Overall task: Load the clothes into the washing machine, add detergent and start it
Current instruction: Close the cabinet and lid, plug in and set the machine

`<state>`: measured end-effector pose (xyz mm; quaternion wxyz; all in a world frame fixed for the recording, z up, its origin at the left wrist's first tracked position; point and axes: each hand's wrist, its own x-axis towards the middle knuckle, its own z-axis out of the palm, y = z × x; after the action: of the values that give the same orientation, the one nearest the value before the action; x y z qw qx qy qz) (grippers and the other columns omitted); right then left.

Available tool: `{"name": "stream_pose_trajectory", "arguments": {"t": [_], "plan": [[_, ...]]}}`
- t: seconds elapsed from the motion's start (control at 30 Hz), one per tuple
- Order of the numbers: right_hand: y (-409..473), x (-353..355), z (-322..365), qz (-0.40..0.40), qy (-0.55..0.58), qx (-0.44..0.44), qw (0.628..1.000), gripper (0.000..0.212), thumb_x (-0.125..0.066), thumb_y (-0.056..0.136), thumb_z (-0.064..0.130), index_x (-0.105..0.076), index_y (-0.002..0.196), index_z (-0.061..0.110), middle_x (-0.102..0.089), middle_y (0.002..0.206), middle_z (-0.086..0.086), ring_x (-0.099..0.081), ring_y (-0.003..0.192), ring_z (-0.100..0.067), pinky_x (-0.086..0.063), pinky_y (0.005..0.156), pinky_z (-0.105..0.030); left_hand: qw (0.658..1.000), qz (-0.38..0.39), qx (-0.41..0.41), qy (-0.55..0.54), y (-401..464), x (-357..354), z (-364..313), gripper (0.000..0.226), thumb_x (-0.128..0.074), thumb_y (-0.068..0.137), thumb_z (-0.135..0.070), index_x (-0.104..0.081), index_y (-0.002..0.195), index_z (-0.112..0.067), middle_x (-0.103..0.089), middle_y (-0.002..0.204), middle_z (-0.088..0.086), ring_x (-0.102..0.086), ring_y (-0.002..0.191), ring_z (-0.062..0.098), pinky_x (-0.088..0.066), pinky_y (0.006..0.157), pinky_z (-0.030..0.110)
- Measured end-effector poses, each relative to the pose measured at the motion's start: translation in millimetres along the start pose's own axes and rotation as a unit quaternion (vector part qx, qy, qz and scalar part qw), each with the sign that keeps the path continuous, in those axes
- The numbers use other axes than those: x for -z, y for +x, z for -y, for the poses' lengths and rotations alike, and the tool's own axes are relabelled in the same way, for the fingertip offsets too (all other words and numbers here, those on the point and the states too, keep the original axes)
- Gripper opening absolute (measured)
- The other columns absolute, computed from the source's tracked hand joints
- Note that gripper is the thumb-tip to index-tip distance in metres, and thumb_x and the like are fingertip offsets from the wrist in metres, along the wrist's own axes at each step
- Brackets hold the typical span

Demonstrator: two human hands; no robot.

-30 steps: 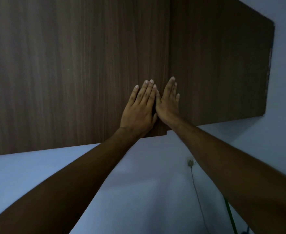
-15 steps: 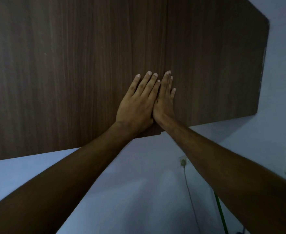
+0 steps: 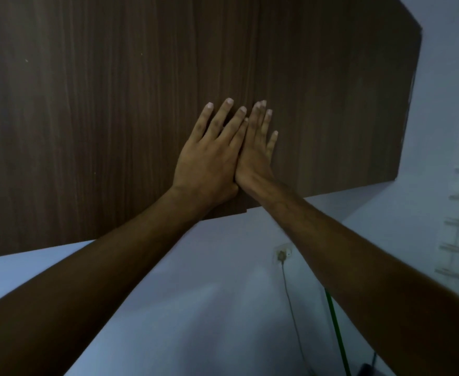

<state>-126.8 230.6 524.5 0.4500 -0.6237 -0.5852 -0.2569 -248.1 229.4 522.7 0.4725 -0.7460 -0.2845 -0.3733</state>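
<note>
- Overhead, we press our left hand [image 3: 208, 161] and right hand [image 3: 258, 153] flat, fingers straight, side by side on the dark wooden cabinet door [image 3: 114, 118].
- Neither holds anything; the washing machine and clothes are out of view.
- Lower right, a cord [image 3: 290, 302] hangs from a wall socket [image 3: 282, 253].

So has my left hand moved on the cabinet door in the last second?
Yes. The left hand has slid slightly upward on the cabinet door, its fingertips now farther above the door's bottom edge.

Left hand [image 3: 208, 164] and right hand [image 3: 255, 153] raised flat, fingers straight, touching.
</note>
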Motion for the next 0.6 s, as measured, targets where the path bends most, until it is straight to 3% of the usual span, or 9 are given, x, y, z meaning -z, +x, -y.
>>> {"name": "stream_pose_trajectory", "arguments": {"t": [0.27,0.6], "plan": [[9,-12,19,-0.044,-0.046,0.017,0.998,0.084,-0.025,0.098,0.054,0.020,0.149,0.005,0.026,0.158,-0.013,0.024,0.146,-0.025,0.010,0.120,-0.050,1.000,-0.015,0.005,-0.001,-7,1,16,0.088,-0.039,0.089,-0.064,-0.022,0.152,-0.005,-0.021,0.160,0.014,-0.008,0.150,0.032,-0.010,0.121,0.050],[9,-13,8,-0.056,-0.025,0.046,0.997,0.079,-0.025,0.101,0.052,0.017,0.151,0.007,0.024,0.159,-0.010,0.023,0.147,-0.021,0.010,0.120,-0.048,1.000,-0.009,0.023,0.018,-8,-3,9,0.093,-0.027,0.088,-0.069,-0.009,0.154,-0.007,-0.008,0.163,0.012,0.003,0.151,0.031,-0.008,0.121,0.050]]}}
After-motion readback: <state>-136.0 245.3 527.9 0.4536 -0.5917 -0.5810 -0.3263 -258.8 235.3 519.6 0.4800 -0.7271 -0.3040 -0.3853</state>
